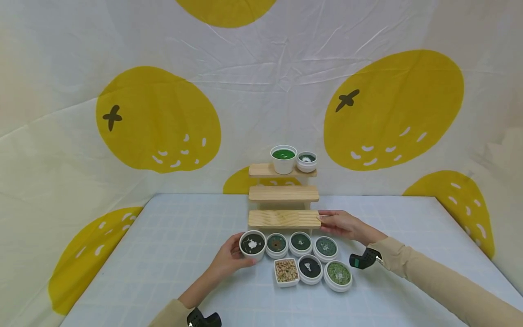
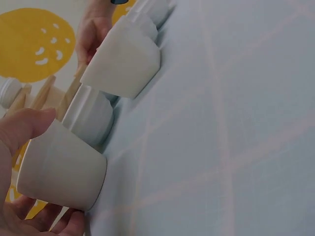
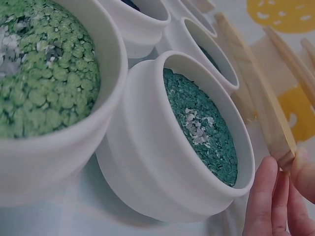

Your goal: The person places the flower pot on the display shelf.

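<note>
At the front left of a three-tier wooden stand (image 1: pixel 283 219), my left hand (image 1: pixel 226 258) grips a white cup (image 1: pixel 252 253) with a dark filling and a white patch. The left wrist view shows the thumb on one side of this cup (image 2: pixel 64 169) and fingers on the other; its base appears to touch the tablecloth. My right hand (image 1: pixel 345 226) pinches the right end of the stand's lowest board (image 3: pixel 268 108) between thumb and fingers. Beside that hand is a round white pot (image 3: pixel 142 142) with a dark green filling and pale flecks.
Several white pots stand close together before the stand, including a square dish (image 1: pixel 287 283) of tan bits and a pot (image 1: pixel 338 275) with light green filling. The top board bears a bright green-filled cup (image 1: pixel 283 168) and a smaller pot (image 1: pixel 306 167). Patterned cloth (image 1: pixel 261 104) hangs behind.
</note>
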{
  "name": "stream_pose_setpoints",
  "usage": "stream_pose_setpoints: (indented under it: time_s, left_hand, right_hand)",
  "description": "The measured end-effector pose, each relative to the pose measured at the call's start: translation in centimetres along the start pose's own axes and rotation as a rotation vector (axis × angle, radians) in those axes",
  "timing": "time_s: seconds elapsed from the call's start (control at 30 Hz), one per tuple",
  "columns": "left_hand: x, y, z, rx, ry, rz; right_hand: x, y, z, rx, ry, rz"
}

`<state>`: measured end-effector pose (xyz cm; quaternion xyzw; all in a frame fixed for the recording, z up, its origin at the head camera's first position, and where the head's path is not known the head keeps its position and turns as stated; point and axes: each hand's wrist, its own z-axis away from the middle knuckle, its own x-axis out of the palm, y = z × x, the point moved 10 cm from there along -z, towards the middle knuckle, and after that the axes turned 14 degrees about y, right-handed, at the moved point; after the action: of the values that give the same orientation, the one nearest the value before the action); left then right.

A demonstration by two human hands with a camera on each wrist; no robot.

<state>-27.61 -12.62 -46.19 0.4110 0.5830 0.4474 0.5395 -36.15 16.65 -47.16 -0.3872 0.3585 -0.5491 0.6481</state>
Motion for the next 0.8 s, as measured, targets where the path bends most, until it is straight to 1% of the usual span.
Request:
stream_pose_setpoints:
  time_s: [0.23,0.33,0.53,0.67,0.7,0.8]
  left_hand:
    - [0.0,-0.12,-0.33,0.013,0.024,0.013]
    - [0.05,-0.23,-0.43,0.017,0.026,0.021]
    - [0.22,-0.46,-0.45,0.009,0.027,0.02]
    - [0.29,-0.33,-0.42,0.023,0.028,0.025]
    - [0.32,-0.23,-0.41,0.038,0.027,0.018]
    - [0.31,-0.21,-0.45,0.046,0.035,0.012]
  right_hand:
    - [-0.25,0.25,-0.37,0.028,0.024,-0.002]
    - [-0.24,0.27,-0.27,0.022,0.015,0.009]
    - [-0.29,0.32,-0.31,0.022,0.033,0.008]
    - [-0.21,0.23,-0.3,0.018,0.031,0.001]
    - [-0.2,0.21,-0.29,0.017,0.031,0.0]
    - [-0.25,0.22,-0.34,0.015,0.031,-0.003]
